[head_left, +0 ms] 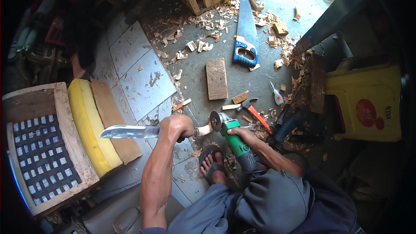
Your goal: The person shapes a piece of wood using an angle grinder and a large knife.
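My left hand (177, 126) is closed in a fist round the handle of a large knife (130, 131), its broad steel blade pointing left. The pale, curved butt of the knife's handle (203, 130) sticks out to the right of the fist. Right at that butt stands the disc (215, 121) of a green angle grinder (238, 145); whether they touch I cannot tell. My right hand (245, 135) is wrapped round the grinder's green body, thumb on top. Whether the disc is spinning does not show.
A wooden block (216, 79), a blue-handled handsaw (245, 39), a hammer (258, 116) and a small white bottle (276, 94) lie ahead among wood shavings. Left stands a wooden frame with woven straps (60, 134) beside yellow foam (93, 128); right, a yellow plastic piece (368, 104). Another person's foot (78, 67) shows upper left.
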`<state>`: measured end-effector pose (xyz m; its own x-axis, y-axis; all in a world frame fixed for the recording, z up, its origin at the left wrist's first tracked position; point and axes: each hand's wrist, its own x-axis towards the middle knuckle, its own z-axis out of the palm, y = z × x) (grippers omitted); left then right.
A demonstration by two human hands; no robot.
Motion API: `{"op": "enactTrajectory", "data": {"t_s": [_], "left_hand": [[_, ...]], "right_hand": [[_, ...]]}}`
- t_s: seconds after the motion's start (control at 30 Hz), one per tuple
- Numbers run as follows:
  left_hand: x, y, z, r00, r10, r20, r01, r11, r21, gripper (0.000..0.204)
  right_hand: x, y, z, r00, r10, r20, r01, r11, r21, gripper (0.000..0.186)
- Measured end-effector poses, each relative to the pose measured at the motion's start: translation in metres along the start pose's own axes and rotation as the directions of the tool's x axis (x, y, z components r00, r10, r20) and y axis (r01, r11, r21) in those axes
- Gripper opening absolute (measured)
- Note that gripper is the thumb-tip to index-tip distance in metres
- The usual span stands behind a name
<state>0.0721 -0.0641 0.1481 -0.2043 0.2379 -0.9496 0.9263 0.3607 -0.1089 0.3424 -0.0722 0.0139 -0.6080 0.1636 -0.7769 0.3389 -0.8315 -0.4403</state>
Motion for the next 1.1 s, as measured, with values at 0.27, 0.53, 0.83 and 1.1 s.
{"op": "enactTrajectory", "data": {"t_s": [0.27, 0.53, 0.83, 1.1], "left_hand": [[0.009, -0.005, 0.009, 1.0, -0.014, 0.013, 0.014, 1.0, 0.019, 0.02], [0.002, 0.002, 0.001, 0.999, -0.017, 0.047, 0.016, 1.0, 0.011, 0.021], [0.009, -0.004, 0.013, 0.998, -0.054, 0.045, 0.057, 0.996, -0.066, 0.023], [0.011, -0.005, 0.015, 0.998, -0.024, 0.066, 0.026, 0.999, -0.034, 0.018]], "right_hand": [[0.0, -0.005, -0.004, 1.0, -0.01, 0.01, 0.009, 0.995, 0.1, 0.052], [0.007, 0.004, -0.001, 1.0, 0.002, 0.002, -0.002, 0.994, 0.113, 0.049], [-0.001, -0.001, -0.003, 0.999, 0.032, 0.011, -0.033, 0.986, 0.163, 0.051], [-0.004, 0.001, -0.002, 0.998, 0.06, 0.009, -0.061, 0.98, 0.189, 0.05]]}}
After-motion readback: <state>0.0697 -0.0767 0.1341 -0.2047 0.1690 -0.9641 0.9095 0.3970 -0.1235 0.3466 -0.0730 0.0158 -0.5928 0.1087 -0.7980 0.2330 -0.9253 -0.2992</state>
